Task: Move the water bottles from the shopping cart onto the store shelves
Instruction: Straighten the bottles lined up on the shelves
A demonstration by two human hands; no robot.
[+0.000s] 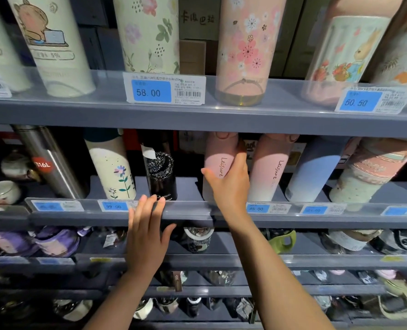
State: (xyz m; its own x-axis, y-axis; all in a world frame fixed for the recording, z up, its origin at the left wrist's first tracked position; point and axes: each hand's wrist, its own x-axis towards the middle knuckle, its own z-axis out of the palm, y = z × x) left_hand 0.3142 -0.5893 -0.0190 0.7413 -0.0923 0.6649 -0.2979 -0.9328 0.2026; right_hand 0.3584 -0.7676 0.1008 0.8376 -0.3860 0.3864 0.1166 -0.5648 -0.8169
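Right hand (228, 184) on pink bottle (218, 158), second shelf (340, 219) from top, near the middle of its front edge. Thumb curls round the bottle's left side, fingers wrap the right side; a grip. Bottle stands upright behind the shelf's clear front lip, script "Leisure" showing between thumb and palm.

Second pink bottle (270, 167), same script, stands just beside it to the right, a narrow gap between them. Further right along the same shelf: blue bottle (312, 172), then a patterned bottle (369, 175) leaning toward the right end.

Left hand (147, 236) open, fingers straight and slightly spread, fingertips (150, 198) resting on the front lip of the same shelf, left of the gripped bottle. It holds nothing. Just behind its fingertips: black bottle (161, 172). Left of that, a cream flower bottle (113, 167), then a steel flask (48, 160) with a red "316L" sticker, tilted.

Price tags (268, 208) run along the lip; the one under the right wrist reads 45.00.

Top shelf (102, 113): tall printed bottles, tag (165, 90) marked 58.00 at its front edge.

Lower shelves dim, contents hard to make out.
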